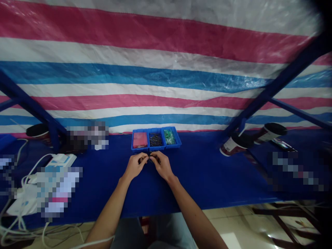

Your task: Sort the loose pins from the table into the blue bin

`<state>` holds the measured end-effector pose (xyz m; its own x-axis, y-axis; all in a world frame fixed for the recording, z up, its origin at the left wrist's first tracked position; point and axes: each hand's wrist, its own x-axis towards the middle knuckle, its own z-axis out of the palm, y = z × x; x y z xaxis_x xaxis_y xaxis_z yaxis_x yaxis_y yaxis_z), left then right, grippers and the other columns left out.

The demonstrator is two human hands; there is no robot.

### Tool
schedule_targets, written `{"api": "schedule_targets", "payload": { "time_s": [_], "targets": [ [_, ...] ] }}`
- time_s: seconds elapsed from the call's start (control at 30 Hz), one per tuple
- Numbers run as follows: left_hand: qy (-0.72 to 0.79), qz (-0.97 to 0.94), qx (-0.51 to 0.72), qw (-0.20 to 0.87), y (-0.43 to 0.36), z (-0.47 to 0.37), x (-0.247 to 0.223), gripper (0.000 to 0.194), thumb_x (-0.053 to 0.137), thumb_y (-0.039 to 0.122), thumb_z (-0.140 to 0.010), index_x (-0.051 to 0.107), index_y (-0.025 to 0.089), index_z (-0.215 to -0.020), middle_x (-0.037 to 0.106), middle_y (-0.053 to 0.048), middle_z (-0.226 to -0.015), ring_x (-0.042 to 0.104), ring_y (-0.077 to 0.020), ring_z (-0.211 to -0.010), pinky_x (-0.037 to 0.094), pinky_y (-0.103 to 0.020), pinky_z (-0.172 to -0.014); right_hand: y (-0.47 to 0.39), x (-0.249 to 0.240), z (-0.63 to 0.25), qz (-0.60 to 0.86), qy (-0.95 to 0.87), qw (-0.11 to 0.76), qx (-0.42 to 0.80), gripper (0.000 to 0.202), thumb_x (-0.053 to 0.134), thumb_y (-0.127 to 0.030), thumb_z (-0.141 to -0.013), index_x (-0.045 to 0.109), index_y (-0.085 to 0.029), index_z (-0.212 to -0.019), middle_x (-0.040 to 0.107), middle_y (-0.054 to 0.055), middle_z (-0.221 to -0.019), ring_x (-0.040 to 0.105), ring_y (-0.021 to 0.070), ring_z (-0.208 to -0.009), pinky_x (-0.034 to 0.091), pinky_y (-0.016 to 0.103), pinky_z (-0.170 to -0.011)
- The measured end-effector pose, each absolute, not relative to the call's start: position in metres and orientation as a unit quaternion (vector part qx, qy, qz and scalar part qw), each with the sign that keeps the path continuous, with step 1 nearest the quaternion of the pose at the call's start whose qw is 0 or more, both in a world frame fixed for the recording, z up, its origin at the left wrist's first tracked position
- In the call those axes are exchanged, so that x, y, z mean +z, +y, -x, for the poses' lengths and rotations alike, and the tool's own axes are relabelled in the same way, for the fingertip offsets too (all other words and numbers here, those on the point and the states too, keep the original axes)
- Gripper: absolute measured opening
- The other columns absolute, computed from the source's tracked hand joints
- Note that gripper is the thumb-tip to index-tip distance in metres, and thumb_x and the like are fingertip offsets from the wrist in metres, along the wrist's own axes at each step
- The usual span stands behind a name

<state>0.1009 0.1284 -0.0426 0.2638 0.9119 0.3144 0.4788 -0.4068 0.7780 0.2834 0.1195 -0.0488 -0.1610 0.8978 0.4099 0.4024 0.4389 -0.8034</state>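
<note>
Both of my hands meet at the middle of the blue table, just in front of three small joined blue bins. My left hand (136,164) is closed in a pinch, thumb and index fingertips together. Opposite it, my right hand (162,165) pinches too, its fingertips touching or nearly touching the left ones. Something small and dark shows between them, too tiny to name. The left bin (140,150) holds flat pinkish-red pieces (140,139). Dark, thin, screw-like pieces (155,139) fill the middle bin, and green and clear small pieces (169,137) lie in the right one.
White power strips (63,159) and tangled cables lie on the left, beside a partly blurred-out item. Dark-topped cups (232,145) stand at the right, with a phone (284,144) behind. Blue frame bars (250,103) slant up at both sides before a striped sheet (160,77).
</note>
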Motion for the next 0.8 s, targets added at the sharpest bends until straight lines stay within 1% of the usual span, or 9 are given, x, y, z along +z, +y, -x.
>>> {"api": "schedule_targets", "payload": {
  "time_s": [0.07, 0.1, 0.17, 0.27, 0.43, 0.63, 0.8],
  "targets": [
    [0.468, -0.745, 0.384, 0.281, 0.1284, -0.1007, -0.042, 0.024, 0.054, 0.034, -0.095, 0.069, 0.017, -0.088, 0.067, 0.001, -0.066, 0.054, -0.0104, -0.054, 0.041, -0.02, -0.059, 0.1199, -0.0501, -0.2832, 0.451, -0.709, 0.467, 0.276, 0.015, 0.058, -0.03, -0.095, 0.065, -0.021, -0.106, 0.063, 0.002, -0.086, 0.056, 0.0143, -0.068, 0.043, 0.025, -0.065],
    [0.469, -0.744, 0.384, 0.281, 0.1284, -0.1007, -0.0418, 0.025, 0.053, 0.035, -0.096, 0.068, 0.017, -0.088, 0.067, 0.001, -0.065, 0.054, -0.0104, -0.054, 0.041, -0.02, -0.059, 0.12, -0.0507, -0.2829, 0.448, -0.708, 0.47, 0.277, 0.014, 0.058, -0.028, -0.095, 0.065, -0.021, -0.105, 0.063, 0.002, -0.087, 0.056, 0.0143, -0.068, 0.043, 0.025, -0.065],
    [0.47, -0.744, 0.384, 0.28, 0.1284, -0.1009, -0.0416, 0.026, 0.053, 0.036, -0.096, 0.068, 0.017, -0.088, 0.067, 0.001, -0.065, 0.054, -0.0104, -0.054, 0.041, -0.021, -0.059, 0.1202, -0.0515, -0.2823, 0.447, -0.707, 0.474, 0.276, 0.011, 0.056, -0.026, -0.095, 0.065, -0.021, -0.099, 0.063, 0.002, -0.086, 0.057, 0.0147, -0.07, 0.044, 0.026, -0.067],
    [0.47, -0.744, 0.383, 0.281, 0.1282, -0.1013, -0.0412, 0.026, 0.053, 0.036, -0.096, 0.068, 0.017, -0.087, 0.066, 0.001, -0.065, 0.054, -0.0104, -0.054, 0.041, -0.021, -0.06, 0.1203, -0.0512, -0.2816, 0.447, -0.707, 0.474, 0.273, 0.012, 0.053, -0.024, -0.096, 0.064, -0.021, -0.092, 0.062, 0.002, -0.084, 0.057, 0.0154, -0.072, 0.044, 0.026, -0.069],
    [0.469, -0.745, 0.381, 0.282, 0.1279, -0.1019, -0.0398, 0.026, 0.054, 0.036, -0.095, 0.068, 0.017, -0.087, 0.067, 0.001, -0.065, 0.054, -0.0106, -0.054, 0.04, -0.021, -0.058, 0.1201, -0.0483, -0.2815, 0.451, -0.707, 0.473, 0.269, 0.014, 0.052, -0.025, -0.096, 0.064, -0.021, -0.091, 0.063, 0.002, -0.083, 0.058, 0.0159, -0.073, 0.045, 0.026, -0.069],
    [0.472, -0.743, 0.385, 0.276, 0.1282, -0.1021, -0.0416, 0.022, 0.055, 0.032, -0.095, 0.069, 0.017, -0.087, 0.066, 0.001, -0.065, 0.054, -0.0101, -0.054, 0.041, -0.02, -0.06, 0.12, -0.0488, -0.2811, 0.455, -0.708, 0.47, 0.267, 0.015, 0.052, -0.027, -0.097, 0.064, -0.021, -0.091, 0.063, 0.002, -0.082, 0.058, 0.0159, -0.072, 0.044, 0.026, -0.067],
    [0.47, -0.744, 0.383, 0.281, 0.1283, -0.1015, -0.0429, 0.022, 0.055, 0.033, -0.095, 0.069, 0.017, -0.087, 0.066, 0.001, -0.065, 0.054, -0.01, -0.054, 0.04, -0.02, -0.059, 0.1204, -0.0504, -0.2816, 0.46, -0.709, 0.466, 0.263, 0.017, 0.051, -0.029, -0.098, 0.064, -0.021, -0.092, 0.063, 0.002, -0.083, 0.058, 0.0158, -0.072, 0.043, 0.026, -0.066]
  ]
}}
